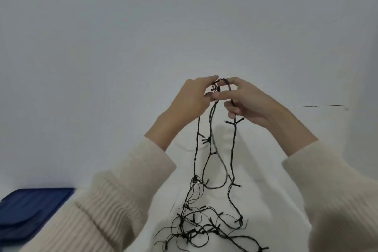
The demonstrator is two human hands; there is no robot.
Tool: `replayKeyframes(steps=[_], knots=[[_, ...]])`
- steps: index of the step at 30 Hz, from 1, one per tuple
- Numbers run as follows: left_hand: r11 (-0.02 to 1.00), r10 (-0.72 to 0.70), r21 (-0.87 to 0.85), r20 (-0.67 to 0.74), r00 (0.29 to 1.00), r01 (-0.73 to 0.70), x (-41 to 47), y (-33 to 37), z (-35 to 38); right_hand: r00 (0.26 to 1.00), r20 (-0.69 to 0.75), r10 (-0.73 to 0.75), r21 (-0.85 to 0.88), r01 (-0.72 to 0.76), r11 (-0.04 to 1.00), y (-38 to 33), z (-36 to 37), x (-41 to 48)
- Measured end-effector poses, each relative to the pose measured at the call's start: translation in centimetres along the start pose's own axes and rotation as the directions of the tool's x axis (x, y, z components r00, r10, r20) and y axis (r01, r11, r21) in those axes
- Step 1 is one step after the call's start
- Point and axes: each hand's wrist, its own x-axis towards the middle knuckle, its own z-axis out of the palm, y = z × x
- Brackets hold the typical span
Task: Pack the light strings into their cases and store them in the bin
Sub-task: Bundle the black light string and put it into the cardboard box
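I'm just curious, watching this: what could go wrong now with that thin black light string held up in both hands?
Possibly two things. The thin black light string lies heaped and crossed below on the white surface, so pulling upward may tighten knots. The left hand and right hand pinch only the top loops; one could slip out.

both arms are raised in front of the chest, forearms bare from the wrists down to cream ribbed sleeves [114, 200] (pushed back a little). the left hand [192, 96] and right hand [247, 100] meet at the top, fingertips touching. the left hand pinches the light string [234, 123] between thumb and curled fingers. the right hand has its thumb arched above, its index finger [222, 95] stretched toward the left hand, and its lower fingers curled round a strand.
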Motion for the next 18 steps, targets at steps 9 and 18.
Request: replayKeyframes(steps=[9, 18], knots=[[0.915, -0.127, 0.373, -0.105, 0.986, 0.157, -1.3, -3.1, -0.1, 0.980, -0.187, -0.075, 0.012, 0.079, 0.997, -0.8, -1.8, 0.5], [0.695, -0.387, -0.488, 0.365, 0.847, 0.528, -3.1, -6.6, -0.7, 0.930, -0.367, -0.028, -0.337, -0.104, 0.936, 1.5, -5.7, -0.2]])
